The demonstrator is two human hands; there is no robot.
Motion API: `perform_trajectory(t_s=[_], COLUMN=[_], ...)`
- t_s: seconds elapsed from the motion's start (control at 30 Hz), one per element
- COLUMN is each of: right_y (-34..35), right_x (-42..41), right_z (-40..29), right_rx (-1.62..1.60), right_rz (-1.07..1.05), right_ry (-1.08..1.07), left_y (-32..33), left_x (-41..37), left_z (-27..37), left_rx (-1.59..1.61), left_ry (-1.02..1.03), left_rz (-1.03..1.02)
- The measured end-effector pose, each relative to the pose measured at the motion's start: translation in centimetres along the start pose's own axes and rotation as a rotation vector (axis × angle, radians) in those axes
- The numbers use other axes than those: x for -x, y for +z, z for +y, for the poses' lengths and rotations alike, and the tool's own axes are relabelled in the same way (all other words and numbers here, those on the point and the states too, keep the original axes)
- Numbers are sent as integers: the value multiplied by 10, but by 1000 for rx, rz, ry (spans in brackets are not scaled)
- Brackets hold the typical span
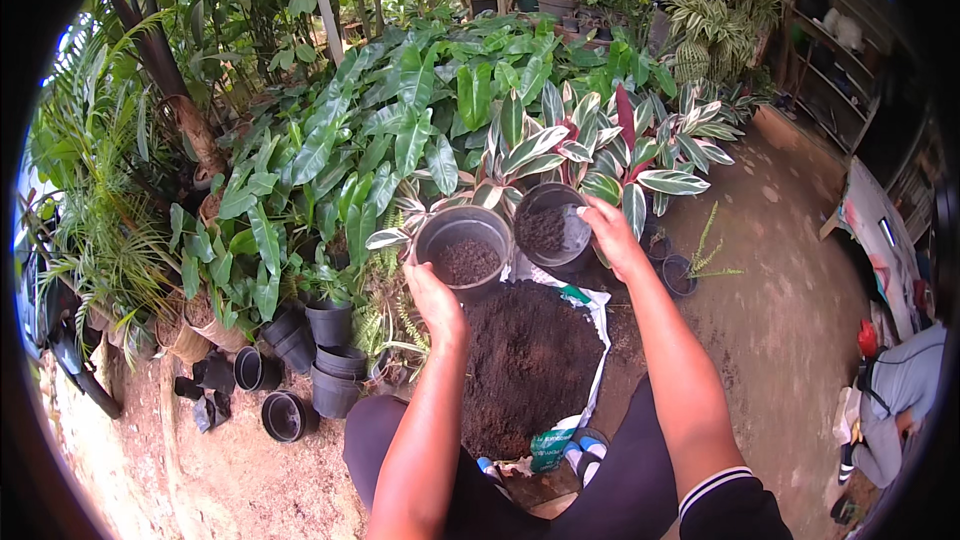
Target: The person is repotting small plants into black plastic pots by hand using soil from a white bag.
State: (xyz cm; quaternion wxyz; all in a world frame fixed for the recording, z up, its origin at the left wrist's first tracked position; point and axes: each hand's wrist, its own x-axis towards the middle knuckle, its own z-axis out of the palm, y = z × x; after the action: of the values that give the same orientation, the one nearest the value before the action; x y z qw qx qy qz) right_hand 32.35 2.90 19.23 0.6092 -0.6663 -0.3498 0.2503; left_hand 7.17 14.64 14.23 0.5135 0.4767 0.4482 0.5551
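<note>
My left hand point(437, 306) grips the near left side of a black plastic plant pot point(463, 216) with some dark soil in its bottom. Close to its right, a second black plastic pot point(551, 259) is tilted, soil gathered on its left side; my right hand point(609, 234) holds it by the right rim, thumb over the edge. Both pots are held above a heap of dark soil point(525, 367) on an opened white and green sack point(598, 315), between my legs. The undersides of the pots and some of my fingers are hidden.
Green leafy plants point(409, 120) and variegated plants point(570, 142) crowd the far side. Stacked black pots point(337, 382) and loose ones point(286, 417) stand at the left. A small pot point(677, 274) is at the right. Another person point(900, 397) crouches at the far right.
</note>
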Motion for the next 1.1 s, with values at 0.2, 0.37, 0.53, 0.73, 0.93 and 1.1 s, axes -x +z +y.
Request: perform_trajectory(t_s=[0.2,0.37,0.53,0.73,0.93,1.1], right_y=[-22,-29,-38,-30,-31,-25], right_x=[17,34,38,45,52,52], right_z=[-31,-49,-52,-61,-66,-61], right_rx=[82,487,480,500,639,539], right_rz=[248,279,194,113,77,64], right_ry=[-477,-717,-696,-720,-876,-847], left_y=[23,41,59,61,72,78], left_x=[51,68,72,69,71,68], left_z=[1,0,-2,-15,-7,-21], left_rx=[-181,-231,-246,-114,-80,10], left_ry=[7,27,25,-110,-118,-131], left_rz=[-307,-432,-462,-393,-389,-325])
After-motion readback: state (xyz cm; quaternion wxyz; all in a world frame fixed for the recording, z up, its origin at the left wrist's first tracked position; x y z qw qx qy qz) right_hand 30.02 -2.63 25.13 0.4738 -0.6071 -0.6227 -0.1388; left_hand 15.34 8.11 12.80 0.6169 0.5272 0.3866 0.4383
